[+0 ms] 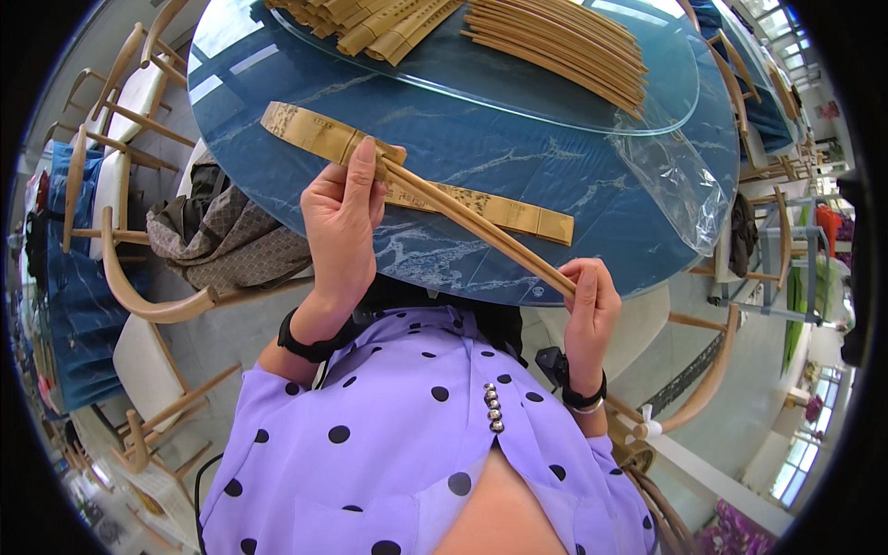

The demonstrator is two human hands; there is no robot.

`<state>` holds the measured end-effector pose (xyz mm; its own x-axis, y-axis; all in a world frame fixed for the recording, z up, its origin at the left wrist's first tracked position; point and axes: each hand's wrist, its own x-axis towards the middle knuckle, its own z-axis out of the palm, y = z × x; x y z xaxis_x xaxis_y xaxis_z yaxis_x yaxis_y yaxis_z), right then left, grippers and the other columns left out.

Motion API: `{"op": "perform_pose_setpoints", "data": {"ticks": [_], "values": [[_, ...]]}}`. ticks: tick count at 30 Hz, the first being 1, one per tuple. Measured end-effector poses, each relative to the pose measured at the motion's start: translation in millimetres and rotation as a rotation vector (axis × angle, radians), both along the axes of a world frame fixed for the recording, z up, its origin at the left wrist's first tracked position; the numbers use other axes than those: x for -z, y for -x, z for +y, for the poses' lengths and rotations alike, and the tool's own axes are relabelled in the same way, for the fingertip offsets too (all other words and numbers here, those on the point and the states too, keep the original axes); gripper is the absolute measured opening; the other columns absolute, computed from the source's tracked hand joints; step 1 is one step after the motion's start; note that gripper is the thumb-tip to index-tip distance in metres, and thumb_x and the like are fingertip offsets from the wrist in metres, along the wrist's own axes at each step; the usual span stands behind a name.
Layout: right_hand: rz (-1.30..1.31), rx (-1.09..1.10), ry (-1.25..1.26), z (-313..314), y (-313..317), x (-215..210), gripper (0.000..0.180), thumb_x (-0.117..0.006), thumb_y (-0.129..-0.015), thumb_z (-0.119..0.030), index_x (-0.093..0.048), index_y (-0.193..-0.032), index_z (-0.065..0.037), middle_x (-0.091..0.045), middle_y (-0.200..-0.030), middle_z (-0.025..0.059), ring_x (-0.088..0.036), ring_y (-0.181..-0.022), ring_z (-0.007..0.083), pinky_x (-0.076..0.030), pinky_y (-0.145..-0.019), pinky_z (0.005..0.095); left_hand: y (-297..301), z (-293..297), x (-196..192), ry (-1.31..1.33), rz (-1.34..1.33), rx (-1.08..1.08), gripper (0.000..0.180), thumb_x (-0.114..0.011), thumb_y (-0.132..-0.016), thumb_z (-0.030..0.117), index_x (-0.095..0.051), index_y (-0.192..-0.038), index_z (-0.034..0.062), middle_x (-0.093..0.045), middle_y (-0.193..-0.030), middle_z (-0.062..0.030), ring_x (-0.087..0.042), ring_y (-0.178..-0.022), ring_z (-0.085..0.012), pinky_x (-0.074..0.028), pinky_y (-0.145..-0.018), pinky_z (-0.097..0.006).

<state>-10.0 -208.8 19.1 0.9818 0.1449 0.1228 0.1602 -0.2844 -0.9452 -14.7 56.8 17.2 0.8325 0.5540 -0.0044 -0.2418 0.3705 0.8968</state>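
At mid-frame, a blue marbled table [444, 266] is seen. Chopsticks [490, 237] are pinched at their lower ends by the right hand [588, 310]; at centre left, a paper sleeve [319, 136] is clamped by the left hand [342, 211] near their upper ends. By a crooked push, the sleeve might be torn. Farther, at the top, more chopsticks [560, 46] are piled on a glass turntable [518, 99].

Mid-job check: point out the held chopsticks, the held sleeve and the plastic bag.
Held chopsticks [481, 228]: head view, middle of the bare shafts between the hands.
Held sleeve [314, 133]: head view, its flat face beyond the left thumb.
Plastic bag [677, 185]: head view, its clear, wrinkled middle.
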Motion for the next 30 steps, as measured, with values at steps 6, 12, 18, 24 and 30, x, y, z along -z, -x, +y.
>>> {"op": "perform_pose_setpoints", "data": {"ticks": [6,12,18,24,30], "values": [[-0.107,-0.177,0.119,-6.6,10.1,4.9,0.049,-0.05,-0.11,-0.026,-0.046,-0.068,-0.002,-0.042,-0.061,-0.0008,-0.035,-0.056,0.0081,-0.026,-0.051,0.0284,1.3,-2.0,-5.2,-0.019,-0.001,0.022,0.036,-0.059,-0.107,0.029,-0.073,-0.103,-0.0039,-0.053,-0.067,0.0041,-0.029,-0.051,-0.0004,-0.02,-0.046,-0.021],[0.17,-0.176,0.008,-10.8,14.8,6.2,0.049,-0.05,-0.11,-0.027,-0.039,-0.068,-0.003,-0.038,-0.061,0.0001,-0.033,-0.057,0.0082,-0.024,-0.051,0.0293,7.9,-12.7,-0.3,-0.005,0.064,0.171,0.036,-0.061,-0.106,0.031,-0.074,-0.101,-0.002,-0.056,-0.067,0.0043,-0.034,-0.053,0.0013,-0.024,-0.047,-0.018],[0.169,-0.127,0.005,-22.6,17.0,15.3,0.05,-0.05,-0.11,-0.028,-0.038,-0.068,-0.003,-0.038,-0.061,-0.0001,-0.033,-0.057,0.0081,-0.023,-0.051,0.0299,8.9,-18.0,-0.6,0.068,0.07,0.204,0.035,-0.059,-0.107,0.032,-0.075,-0.1,0.0004,-0.062,-0.073,0.0035,-0.041,-0.06,0.0011,-0.029,-0.051,-0.017],[0.159,-0.117,0.023,-17.1,21.5,13.0,0.049,-0.051,-0.109,-0.026,-0.038,-0.068,-0.002,-0.037,-0.061,0.0001,-0.032,-0.057,0.0085,-0.023,-0.051,0.0302,7.2,-25.0,12.0,-0.061,-0.007,0.272,0.037,-0.053,-0.109,0.031,-0.072,-0.104,-0.001,-0.069,-0.085,-0.0013,-0.033,-0.055,-0.0002,-0.025,-0.048,-0.018],[0.128,-0.114,-0.01,-13.6,17.5,12.5,0.049,-0.051,-0.109,-0.025,-0.038,-0.068,-0.002,-0.038,-0.061,0.0008,-0.033,-0.057,0.0088,-0.024,-0.051,0.0303,7.2,-19.9,3.7,0.011,-0.042,0.239,0.036,-0.055,-0.109,0.031,-0.072,-0.103,-0.0006,-0.07,-0.086,-0.0018,-0.039,-0.055,-0.0007,-0.029,-0.049,-0.017]]}}
